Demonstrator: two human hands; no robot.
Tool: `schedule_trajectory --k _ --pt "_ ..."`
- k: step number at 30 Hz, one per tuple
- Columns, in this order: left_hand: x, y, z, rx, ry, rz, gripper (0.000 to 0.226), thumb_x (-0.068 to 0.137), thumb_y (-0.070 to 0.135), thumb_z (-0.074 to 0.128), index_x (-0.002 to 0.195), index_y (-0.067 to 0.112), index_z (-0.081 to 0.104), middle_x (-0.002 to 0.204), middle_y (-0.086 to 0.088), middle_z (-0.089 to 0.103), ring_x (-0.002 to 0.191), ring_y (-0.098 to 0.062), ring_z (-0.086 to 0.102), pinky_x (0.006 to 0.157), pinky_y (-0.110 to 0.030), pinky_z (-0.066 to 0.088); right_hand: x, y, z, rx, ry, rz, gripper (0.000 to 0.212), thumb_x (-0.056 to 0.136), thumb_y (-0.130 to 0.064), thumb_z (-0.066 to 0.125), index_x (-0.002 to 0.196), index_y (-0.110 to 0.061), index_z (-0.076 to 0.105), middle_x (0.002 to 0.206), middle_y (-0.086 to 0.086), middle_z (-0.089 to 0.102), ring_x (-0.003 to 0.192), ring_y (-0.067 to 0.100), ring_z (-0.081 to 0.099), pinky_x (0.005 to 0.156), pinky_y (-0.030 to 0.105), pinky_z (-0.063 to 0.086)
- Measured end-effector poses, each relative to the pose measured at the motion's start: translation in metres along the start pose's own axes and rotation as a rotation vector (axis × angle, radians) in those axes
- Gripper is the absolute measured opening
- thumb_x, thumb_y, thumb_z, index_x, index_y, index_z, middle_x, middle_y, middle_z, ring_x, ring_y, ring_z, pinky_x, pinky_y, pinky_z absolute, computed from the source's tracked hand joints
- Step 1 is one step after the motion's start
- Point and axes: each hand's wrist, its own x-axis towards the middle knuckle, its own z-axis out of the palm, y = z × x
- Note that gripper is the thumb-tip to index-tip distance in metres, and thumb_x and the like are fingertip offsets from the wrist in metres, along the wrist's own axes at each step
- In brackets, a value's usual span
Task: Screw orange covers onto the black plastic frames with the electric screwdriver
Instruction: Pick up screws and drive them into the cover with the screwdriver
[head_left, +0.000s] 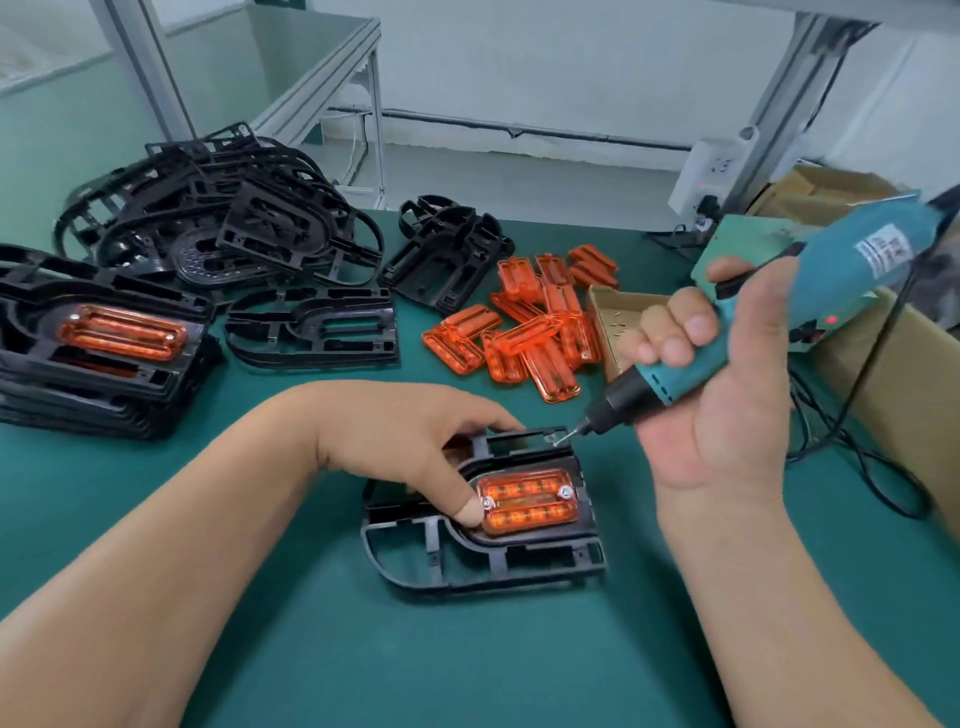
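Lower centre, on the green mat (291, 649): black frame (483, 566) with orange cover (527, 501) seated, one screw (564, 491) visible at each end. Steadies it with left hand (410, 441), thumb pressed down by the left screw, fingers curled over the far edge. Grips electric screwdriver (831, 280) in right hand (711, 395), fingers wrapped tight round the barrel, bit poised just off the frame's upper right corner. Likely risks: nicked thumb if the bit skips off the left screw; cracked cover from overdriving; skidding frame if the press eases.
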Motion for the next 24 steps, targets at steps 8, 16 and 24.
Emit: schedule_trajectory --k 8,16,24 --pt "0.005 -0.008 0.001 -0.09 0.011 0.048 0.053 0.087 0.022 0.084 0.136 0.025 0.063 0.129 -0.001 0.073 0.119 -0.036 0.068 0.102 -0.071 0.047 -0.001 -0.003 -0.003 -0.047 -0.013 -0.01 0.024 0.095 -0.045 0.061 0.097 -0.021 0.058 0.066 -0.007 0.043 0.053 0.007 0.041 0.058 0.025 0.038" --pt "0.005 -0.019 -0.005 -0.222 0.111 -0.096 0.044 0.079 0.039 0.086 0.117 0.04 0.065 0.11 -0.021 0.066 0.071 -0.017 0.051 0.052 -0.026 0.038 -0.006 -0.002 -0.001 -0.215 -0.059 -0.081 0.027 0.095 -0.035 0.073 0.094 -0.017 0.054 0.066 -0.002 0.04 0.052 0.013 0.04 0.058 0.032 0.034" --pt "0.009 -0.022 -0.007 -0.214 0.051 -0.106 0.044 0.087 0.035 0.082 0.127 0.045 0.066 0.116 -0.009 0.074 0.057 -0.008 0.046 0.047 -0.02 0.036 -0.005 0.009 -0.003 -0.232 -0.004 -0.123 0.015 0.107 -0.019 0.056 0.093 -0.015 0.053 0.066 0.0 0.042 0.054 0.016 0.043 0.059 0.032 0.04"
